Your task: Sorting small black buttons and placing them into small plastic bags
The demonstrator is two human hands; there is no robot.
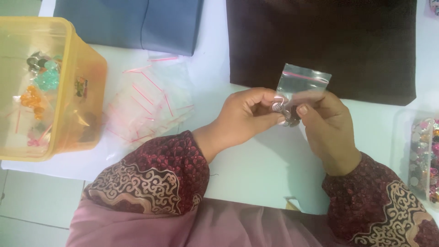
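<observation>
A small clear zip bag with a red seal strip stands upright between my two hands above the white table. My left hand pinches its lower part from the left, and my right hand grips it from the right. Several small shiny silver beads show at the bag's bottom, between my fingertips. Both wrists wear dark red patterned sleeves.
A pile of empty clear zip bags lies left of my hands. A yellow plastic tub with coloured beads stands at far left. A dark brown cloth and a blue-grey cloth lie at the back. A clear tray of mixed beads sits at right.
</observation>
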